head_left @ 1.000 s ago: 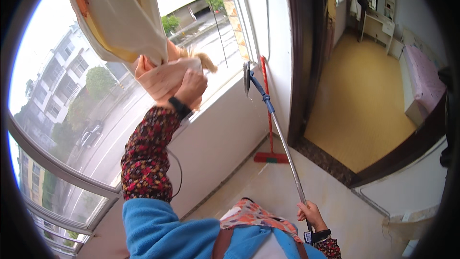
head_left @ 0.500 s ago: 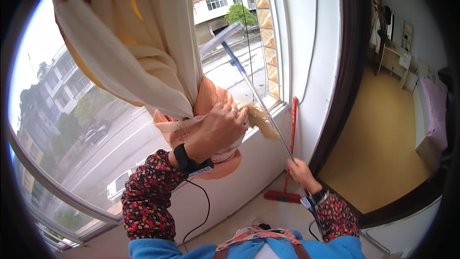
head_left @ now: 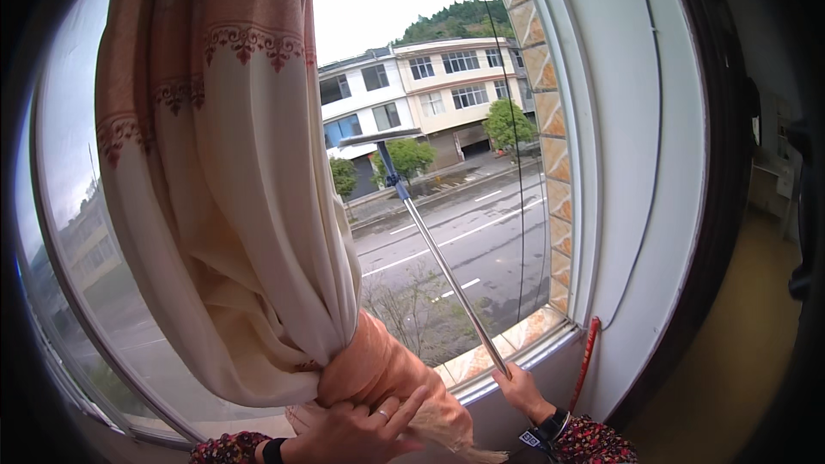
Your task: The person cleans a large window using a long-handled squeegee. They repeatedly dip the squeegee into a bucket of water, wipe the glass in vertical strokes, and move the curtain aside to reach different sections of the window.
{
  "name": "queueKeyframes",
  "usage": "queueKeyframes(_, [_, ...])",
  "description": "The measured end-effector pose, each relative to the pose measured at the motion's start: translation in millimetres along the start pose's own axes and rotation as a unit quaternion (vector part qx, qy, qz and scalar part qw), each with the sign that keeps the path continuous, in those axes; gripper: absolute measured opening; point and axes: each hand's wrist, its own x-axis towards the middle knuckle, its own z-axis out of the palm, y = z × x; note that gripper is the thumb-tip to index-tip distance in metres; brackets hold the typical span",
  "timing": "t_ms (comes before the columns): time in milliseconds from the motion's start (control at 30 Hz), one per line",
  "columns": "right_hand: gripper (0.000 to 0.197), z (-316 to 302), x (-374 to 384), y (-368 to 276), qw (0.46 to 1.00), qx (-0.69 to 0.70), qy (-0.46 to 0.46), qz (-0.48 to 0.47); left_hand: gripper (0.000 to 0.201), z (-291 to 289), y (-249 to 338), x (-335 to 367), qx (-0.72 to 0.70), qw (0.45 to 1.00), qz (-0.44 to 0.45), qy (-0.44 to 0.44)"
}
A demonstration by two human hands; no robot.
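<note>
A window squeegee with a long metal pole and a blue neck reaches up and away from me. My right hand is closed round the lower part of its pole. Its wide blade appears against the window opening, high in the picture; whether it touches glass I cannot tell. At the bottom, my left hand holds the gathered lower part of a cream and orange curtain, its index finger stretched over the cloth. Beige fringe hangs beside those fingers. The left palm is hidden.
A red handle leans in the corner by the white wall. The window sill runs below the opening, with tiled edging on the right. Dark cords hang down outside. Beyond lie a road and buildings. A dark door frame stands at right.
My view has tilted up, showing more of the curtain and the buildings. The squeegee blade now lies nearly level, higher against the outside scene. Both hands stay at the curtain and the pole.
</note>
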Motion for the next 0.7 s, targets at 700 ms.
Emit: queueKeyframes(700, [0.017,57,251,-189,0.827,0.466,-0.27,-0.161,0.063,252,-31,136,-0.401,0.771,-0.455,0.194])
